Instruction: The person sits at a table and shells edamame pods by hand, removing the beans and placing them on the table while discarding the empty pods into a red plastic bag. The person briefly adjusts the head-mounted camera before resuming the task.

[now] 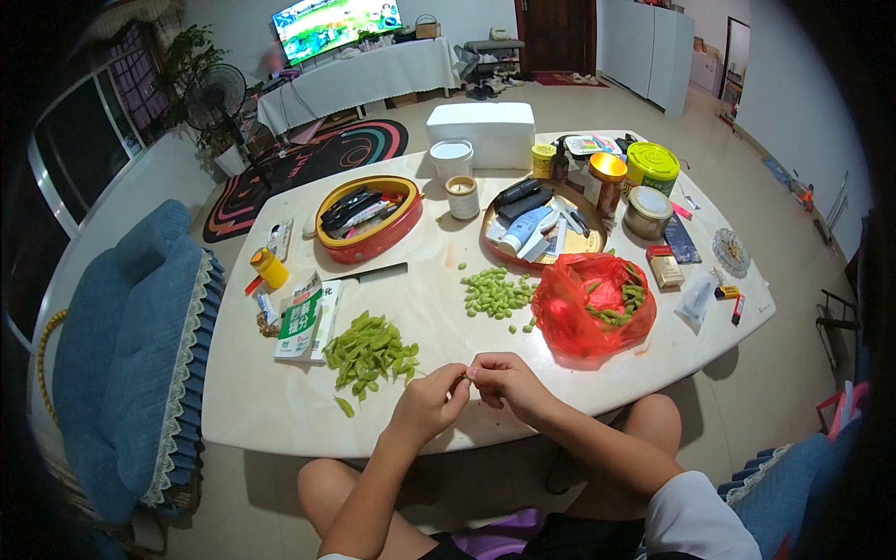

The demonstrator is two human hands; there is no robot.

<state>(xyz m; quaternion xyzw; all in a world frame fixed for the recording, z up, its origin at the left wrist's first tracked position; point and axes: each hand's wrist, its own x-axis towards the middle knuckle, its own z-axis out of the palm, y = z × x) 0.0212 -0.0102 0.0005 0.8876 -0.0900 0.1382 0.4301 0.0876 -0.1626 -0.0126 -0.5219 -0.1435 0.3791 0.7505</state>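
Observation:
My left hand and my right hand meet at the table's near edge. Their fingertips pinch a small soybean pod, mostly hidden by the fingers. Left of my left hand lies a heap of flat green pod shells. Beyond my hands, shelled green soybeans form a loose pile, with a few strays around it. To the right of that pile sits a red plastic bag, its mouth spread wide. Whole pods show inside it.
A red oval box of odds and ends, a round tray, jars, and a white foam box stand farther back on the pale table. Books lie at left; a cigarette pack and lighters lie at right.

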